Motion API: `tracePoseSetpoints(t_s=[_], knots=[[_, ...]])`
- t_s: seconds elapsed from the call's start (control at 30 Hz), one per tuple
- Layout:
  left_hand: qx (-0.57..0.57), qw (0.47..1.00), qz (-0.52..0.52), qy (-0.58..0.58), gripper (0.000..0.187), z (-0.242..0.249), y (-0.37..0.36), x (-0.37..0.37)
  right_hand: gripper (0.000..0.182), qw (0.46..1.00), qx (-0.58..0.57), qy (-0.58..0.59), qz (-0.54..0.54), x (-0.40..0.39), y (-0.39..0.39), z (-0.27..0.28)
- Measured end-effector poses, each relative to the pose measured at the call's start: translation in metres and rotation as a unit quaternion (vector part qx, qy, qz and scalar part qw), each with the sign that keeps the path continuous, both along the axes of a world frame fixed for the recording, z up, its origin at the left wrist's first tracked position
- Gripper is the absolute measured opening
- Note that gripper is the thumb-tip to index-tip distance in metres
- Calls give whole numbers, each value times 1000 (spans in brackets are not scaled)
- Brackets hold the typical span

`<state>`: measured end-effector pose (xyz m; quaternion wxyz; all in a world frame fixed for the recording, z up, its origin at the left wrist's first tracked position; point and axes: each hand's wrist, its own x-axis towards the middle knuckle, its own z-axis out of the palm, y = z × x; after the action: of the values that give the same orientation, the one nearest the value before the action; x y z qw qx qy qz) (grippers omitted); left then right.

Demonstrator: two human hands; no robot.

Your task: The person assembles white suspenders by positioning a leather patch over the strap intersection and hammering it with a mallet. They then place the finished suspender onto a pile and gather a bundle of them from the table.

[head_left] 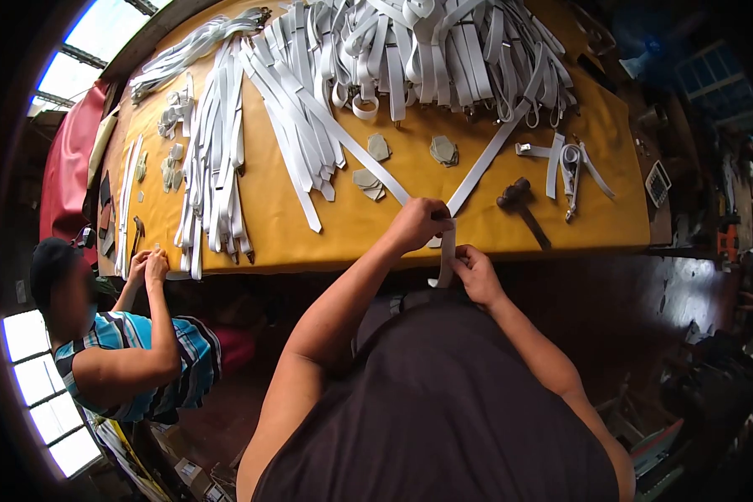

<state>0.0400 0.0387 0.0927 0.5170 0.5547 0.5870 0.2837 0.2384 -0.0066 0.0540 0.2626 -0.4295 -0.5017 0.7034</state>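
Note:
My left hand is closed on a white strap at the table's near edge. Two long white lengths run up from this hand in a V, one toward the pile on the left, the other toward the right. Below the fingers the strap's lower part hangs down and curls at its end. My right hand pinches the strap's edge, lower and to the right. Just what lies under the left fingers is hidden. A hammer rests to the right, and small stacks of greenish-grey patches lie beyond my hands.
A yellow-covered table carries a big heap of white straps at the back and bundled straps on the left. Straps with metal clips and a calculator lie right. A co-worker works at the left corner.

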Motion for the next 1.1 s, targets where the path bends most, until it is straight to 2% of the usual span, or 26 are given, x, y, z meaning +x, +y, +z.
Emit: tracePoseSetpoints(t_s=[0.07,0.13,0.27,0.33,0.37,0.4,0.47,0.53,0.6,0.73,0.83,0.93,1.0,1.1], knots=[[-12,999,32,-6,18,-15,-6,1,18,998,-48,-23,-12,-4,-4,-10],[-10,1000,17,9,18,-27,-11,-3,22,998,-60,-21,-22,-7,-14,-16],[24,1000,-4,15,18,-40,-16,-13,36,998,3,0,-63,-18,-35,-21],[149,979,124,55,19,-53,-20,-17,42,996,24,-10,-88,-19,-44,-26],[147,973,174,46,19,-56,-23,-20,42,996,21,-10,-88,-16,-47,-34],[145,972,177,46,19,-60,-26,-23,44,998,8,-13,-61,-12,-48,-45],[280,922,185,194,23,-68,-38,-22,47,1000,-12,-23,-15,3,-46,-51],[272,922,169,216,26,-71,-56,-13,48,999,-34,-36,9,10,-38,-54],[336,903,113,245,27,-70,-67,-4,47,999,-14,-40,9,9,-32,-52],[342,889,-1,304,30,-71,-70,-10,46,999,11,-28,-31,3,-36,-53],[326,896,-65,294,27,-73,-62,-25,40,996,40,-41,-70,-1,-52,-51],[343,891,-84,286,26,-78,-58,-30,34,993,46,-47,-95,4,-61,-51],[350,893,-77,272,25,-86,-57,-30,32,989,114,-74,-64,7,-61,-46],[358,898,-58,249,25,-91,-56,-29,33,983,163,-56,-59,1,-50,-29]])
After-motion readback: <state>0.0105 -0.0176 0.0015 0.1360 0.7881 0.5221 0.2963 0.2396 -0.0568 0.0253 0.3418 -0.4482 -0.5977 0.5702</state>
